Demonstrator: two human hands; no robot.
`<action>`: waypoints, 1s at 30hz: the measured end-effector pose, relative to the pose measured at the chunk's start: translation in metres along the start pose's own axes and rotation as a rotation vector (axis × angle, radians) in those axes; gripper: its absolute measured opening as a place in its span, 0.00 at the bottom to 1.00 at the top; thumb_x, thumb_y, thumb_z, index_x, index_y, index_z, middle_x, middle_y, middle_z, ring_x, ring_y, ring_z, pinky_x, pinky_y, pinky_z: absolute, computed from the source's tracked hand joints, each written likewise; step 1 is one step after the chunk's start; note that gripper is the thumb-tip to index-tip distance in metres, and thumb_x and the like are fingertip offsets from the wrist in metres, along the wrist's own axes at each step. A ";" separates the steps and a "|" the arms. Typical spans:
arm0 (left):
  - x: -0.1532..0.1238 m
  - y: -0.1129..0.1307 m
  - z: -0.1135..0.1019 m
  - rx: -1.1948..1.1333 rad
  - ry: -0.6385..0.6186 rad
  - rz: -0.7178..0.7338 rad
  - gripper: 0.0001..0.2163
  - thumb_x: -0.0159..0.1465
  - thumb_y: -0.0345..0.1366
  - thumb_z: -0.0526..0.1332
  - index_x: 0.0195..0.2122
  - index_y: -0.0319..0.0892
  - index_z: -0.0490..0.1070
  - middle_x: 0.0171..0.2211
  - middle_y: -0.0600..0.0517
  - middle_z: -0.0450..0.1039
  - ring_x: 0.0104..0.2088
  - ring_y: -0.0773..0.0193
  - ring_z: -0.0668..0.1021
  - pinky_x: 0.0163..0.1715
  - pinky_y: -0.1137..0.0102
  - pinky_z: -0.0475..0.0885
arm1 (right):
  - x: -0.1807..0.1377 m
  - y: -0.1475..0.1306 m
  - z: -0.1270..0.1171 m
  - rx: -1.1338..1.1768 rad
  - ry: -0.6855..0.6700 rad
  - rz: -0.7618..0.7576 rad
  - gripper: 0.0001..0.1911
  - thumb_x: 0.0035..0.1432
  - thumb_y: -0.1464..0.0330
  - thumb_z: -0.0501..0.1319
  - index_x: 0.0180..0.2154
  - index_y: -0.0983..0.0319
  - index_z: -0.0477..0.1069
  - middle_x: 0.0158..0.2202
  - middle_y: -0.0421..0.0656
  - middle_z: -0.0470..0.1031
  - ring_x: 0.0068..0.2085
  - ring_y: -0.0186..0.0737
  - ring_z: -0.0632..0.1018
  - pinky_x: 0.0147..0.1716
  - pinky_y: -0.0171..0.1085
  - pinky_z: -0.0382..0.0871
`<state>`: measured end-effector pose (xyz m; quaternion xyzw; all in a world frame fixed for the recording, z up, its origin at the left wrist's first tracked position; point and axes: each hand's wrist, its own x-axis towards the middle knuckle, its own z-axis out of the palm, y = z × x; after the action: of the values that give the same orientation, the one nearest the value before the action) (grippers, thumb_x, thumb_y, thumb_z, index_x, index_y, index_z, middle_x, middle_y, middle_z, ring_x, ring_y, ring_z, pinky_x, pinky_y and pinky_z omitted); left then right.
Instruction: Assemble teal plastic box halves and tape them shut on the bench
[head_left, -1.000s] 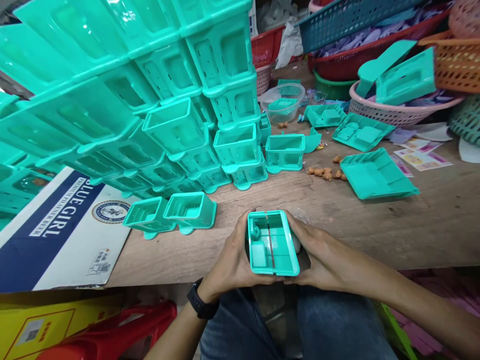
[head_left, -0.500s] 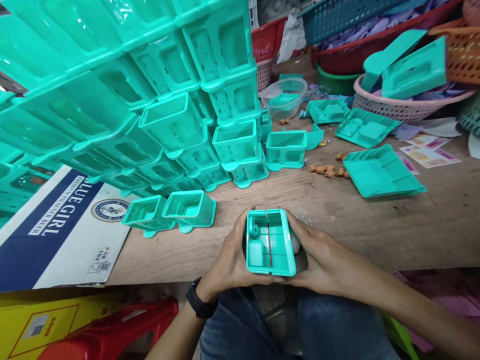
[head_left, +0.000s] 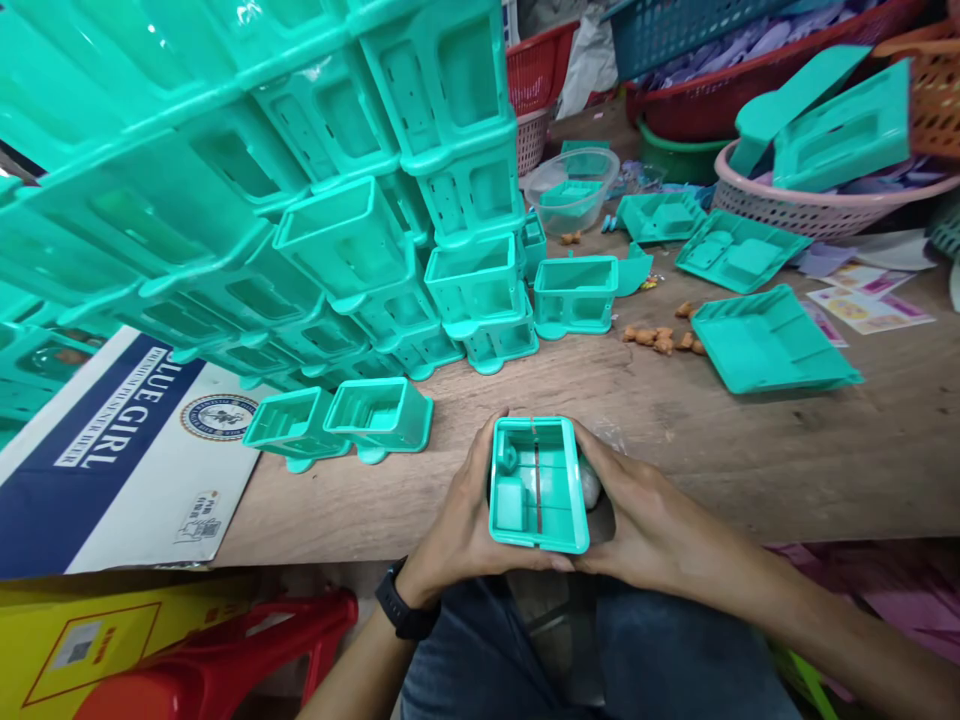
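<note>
Between my hands, at the table's near edge, is a teal plastic box point(head_left: 559, 490), its open top facing me. A thin reddish-brown seam runs down its inside, and a small block and knob stand out on its left inner side. My left hand point(head_left: 469, 505) is wrapped round the box's left side, and my right hand point(head_left: 630, 510) grips its right side. The thumbs lie along the near edge. A rounded grey thing point(head_left: 590, 484) shows partly between the box and my right palm. Two similar teal boxes point(head_left: 382, 415) stand to the left on the table.
A tall stack of teal boxes point(head_left: 322, 130) fills the left and back. On the right lie teal tray-shaped panels point(head_left: 772, 340), small brown figures point(head_left: 660, 338) and printed cards point(head_left: 870, 300). Behind are a clear tub point(head_left: 574, 190) and a pink basket point(head_left: 832, 210). A beer carton point(head_left: 142, 450) stands left.
Both hands keep their hold on the box, which stays in nearly the same place. The view has shifted slightly.
</note>
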<state>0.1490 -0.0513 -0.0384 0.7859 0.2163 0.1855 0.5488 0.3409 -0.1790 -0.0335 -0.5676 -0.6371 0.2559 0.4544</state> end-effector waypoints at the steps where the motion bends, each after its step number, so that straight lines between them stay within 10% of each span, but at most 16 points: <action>1: -0.001 -0.001 0.001 -0.008 -0.007 -0.005 0.65 0.45 0.59 0.81 0.76 0.48 0.43 0.71 0.37 0.60 0.70 0.36 0.67 0.72 0.42 0.59 | 0.000 0.000 0.000 -0.006 -0.002 0.008 0.52 0.51 0.66 0.78 0.68 0.52 0.51 0.58 0.49 0.77 0.52 0.51 0.83 0.50 0.43 0.81; 10: 0.004 -0.003 -0.007 0.036 -0.075 0.016 0.73 0.38 0.61 0.81 0.78 0.50 0.37 0.74 0.36 0.53 0.75 0.33 0.55 0.74 0.39 0.52 | -0.004 0.008 0.006 -0.159 0.045 -0.036 0.67 0.46 0.59 0.81 0.74 0.49 0.40 0.59 0.50 0.78 0.51 0.56 0.84 0.45 0.45 0.84; 18: -0.005 0.009 -0.009 0.053 0.106 0.018 0.47 0.43 0.63 0.79 0.62 0.47 0.73 0.55 0.43 0.71 0.59 0.42 0.74 0.63 0.51 0.72 | -0.009 0.004 0.034 -0.387 0.221 0.084 0.64 0.45 0.61 0.78 0.74 0.59 0.45 0.56 0.56 0.80 0.50 0.60 0.85 0.42 0.46 0.85; 30: -0.017 0.011 0.034 -0.013 0.475 -0.038 0.49 0.43 0.52 0.83 0.62 0.47 0.61 0.56 0.46 0.74 0.56 0.46 0.80 0.57 0.53 0.78 | -0.012 -0.009 0.055 -0.501 0.294 0.158 0.44 0.50 0.71 0.58 0.69 0.69 0.53 0.51 0.62 0.79 0.47 0.61 0.85 0.38 0.48 0.84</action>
<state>0.1543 -0.0904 -0.0404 0.7124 0.3529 0.3561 0.4911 0.2882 -0.1824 -0.0541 -0.7408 -0.5616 0.0404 0.3662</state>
